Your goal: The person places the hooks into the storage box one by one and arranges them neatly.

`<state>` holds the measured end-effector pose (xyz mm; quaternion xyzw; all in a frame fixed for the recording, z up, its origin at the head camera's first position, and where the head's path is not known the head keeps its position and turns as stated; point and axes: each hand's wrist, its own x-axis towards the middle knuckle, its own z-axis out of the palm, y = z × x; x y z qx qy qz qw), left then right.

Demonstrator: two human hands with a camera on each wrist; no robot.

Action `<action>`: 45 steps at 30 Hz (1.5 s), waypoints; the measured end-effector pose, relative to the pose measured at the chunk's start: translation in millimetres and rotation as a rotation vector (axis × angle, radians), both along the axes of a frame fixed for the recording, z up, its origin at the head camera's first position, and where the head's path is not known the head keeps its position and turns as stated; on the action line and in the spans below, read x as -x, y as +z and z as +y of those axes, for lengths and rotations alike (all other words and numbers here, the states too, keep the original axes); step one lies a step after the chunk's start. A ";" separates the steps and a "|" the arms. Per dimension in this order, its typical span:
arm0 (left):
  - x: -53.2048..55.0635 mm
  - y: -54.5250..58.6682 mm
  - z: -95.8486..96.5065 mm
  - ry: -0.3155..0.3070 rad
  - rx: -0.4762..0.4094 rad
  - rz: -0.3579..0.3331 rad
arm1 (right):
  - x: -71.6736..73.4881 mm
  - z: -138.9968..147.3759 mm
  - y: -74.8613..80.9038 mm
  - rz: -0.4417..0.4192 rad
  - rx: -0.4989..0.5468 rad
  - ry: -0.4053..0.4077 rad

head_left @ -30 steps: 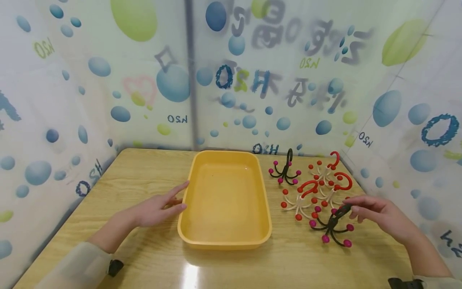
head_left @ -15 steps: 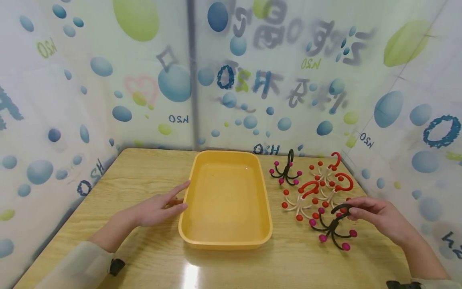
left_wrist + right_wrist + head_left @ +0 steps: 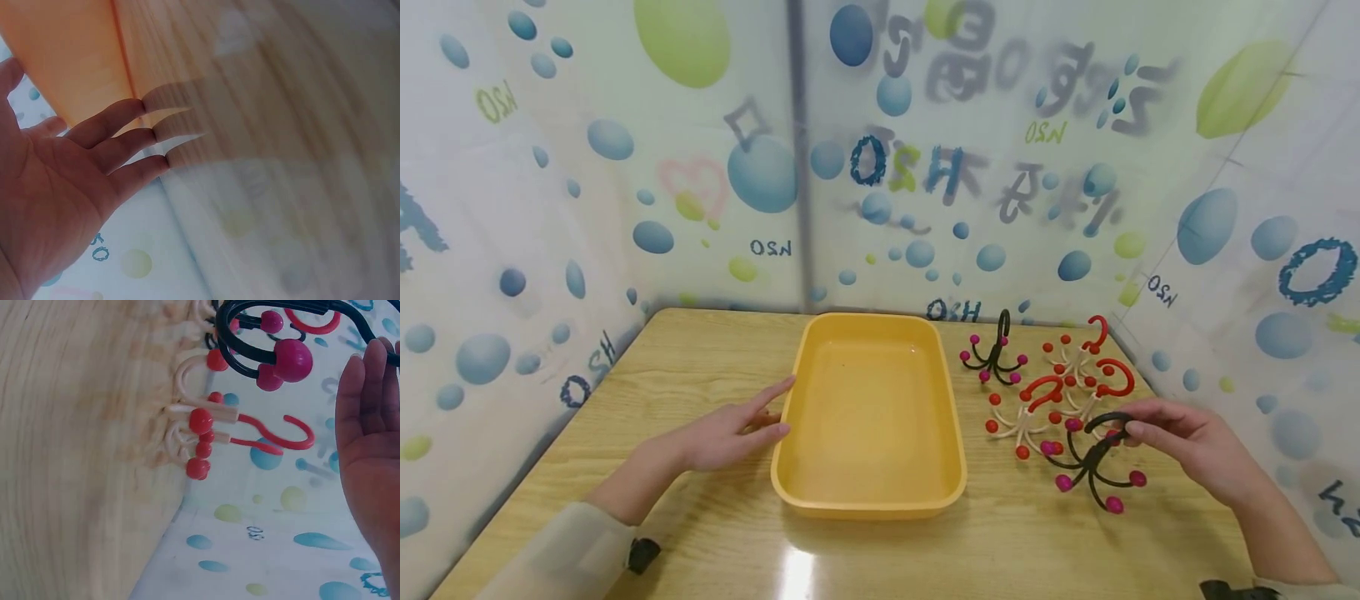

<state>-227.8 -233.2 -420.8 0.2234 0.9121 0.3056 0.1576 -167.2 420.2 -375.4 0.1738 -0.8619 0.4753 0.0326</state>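
Note:
My right hand (image 3: 1195,454) pinches the curved top of a black multi-prong hook (image 3: 1094,457) with magenta ball tips, over the right side of the table. In the right wrist view, the fingers of that hand (image 3: 372,450) reach the black stem at the upper edge. My left hand (image 3: 722,437) touches the left rim of a yellow rectangular tray (image 3: 868,417) with extended fingers. In the left wrist view, the left fingers (image 3: 128,144) lie straight and hold nothing; the tray wall (image 3: 78,69) shows orange behind them.
Several cream hooks with red tops and balls, one cream hook (image 3: 1024,421) nearest the tray, lie behind the held one, partly overlapping. Another black hook (image 3: 993,357) stands at the tray's back right. Patterned curtains (image 3: 715,167) enclose the wooden table (image 3: 700,358) at its back and sides.
The right hand has lifted the black hook slightly, and its prongs have turned and risen a little. The left hand and tray have stayed in place.

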 end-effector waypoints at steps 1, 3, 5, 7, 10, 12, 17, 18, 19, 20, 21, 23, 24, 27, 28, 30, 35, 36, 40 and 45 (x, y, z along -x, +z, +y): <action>0.0 0.3 0.0 -0.003 0.000 0.003 | -0.7 -2.1 1.8 0.006 0.012 0.009; -0.1 0.3 -0.1 -0.002 -0.003 0.003 | -2.6 -7.4 5.8 0.018 0.024 0.012; -0.1 0.4 -0.1 -0.002 -0.004 0.005 | -5.1 -13.5 9.8 0.034 0.045 0.027; 0.0 0.2 -0.2 -0.002 -0.004 0.006 | -7.6 -20.6 13.2 0.046 0.088 0.049; 0.2 0.0 -0.6 -0.005 -0.005 0.006 | -10.6 -32.3 17.6 0.071 0.155 0.089; 0.1 -0.1 -0.9 -0.005 -0.007 0.003 | -11.7 -40.4 19.9 0.084 0.182 0.091; -0.1 0.3 -1.4 -0.009 -0.008 0.001 | -14.0 -63.7 26.8 0.104 0.144 0.019; -0.1 0.5 -1.3 -0.008 -0.009 0.000 | -14.1 -68.7 28.0 0.108 0.129 0.002; -0.2 0.7 -1.2 -0.010 -0.009 0.001 | -14.2 -73.8 29.4 0.109 0.118 -0.013; -0.1 0.8 -1.2 -0.009 -0.010 -0.001 | -14.0 -78.7 30.8 0.105 0.115 -0.021; -0.1 0.8 -1.1 -0.009 -0.009 -0.001 | -13.5 -83.6 32.4 0.104 0.112 -0.027; -0.1 0.6 -0.9 -0.009 -0.008 0.000 | -11.7 -93.3 36.3 0.091 0.119 -0.029; -0.3 0.6 -0.7 -0.005 -0.008 -0.002 | -10.3 -98.1 38.3 0.084 0.128 -0.025; -0.5 -0.1 -0.4 -0.001 -0.006 -0.003 | -4.8 -112.2 43.4 0.084 0.138 -0.015; -0.5 -0.2 -0.3 -0.001 -0.005 -0.003 | -2.6 -117.3 45.1 0.088 0.138 -0.016; -0.6 -0.4 0.0 0.005 -0.008 -0.007 | 2.1 -127.6 47.9 0.103 0.141 -0.018; 0.2 -2.1 -0.9 0.000 -0.015 -0.003 | 16.9 -157.1 57.7 0.111 0.159 -0.028; 0.2 -2.0 -1.0 0.000 -0.016 -0.003 | 20.5 -162.9 59.4 0.110 0.168 -0.026; 0.7 -2.4 -1.8 -0.005 -0.014 0.002 | 36.7 -184.3 63.6 0.098 0.178 -0.008; 1.0 -1.6 -2.0 -0.014 -0.018 0.013 | 57.3 -207.3 66.3 0.038 0.160 0.007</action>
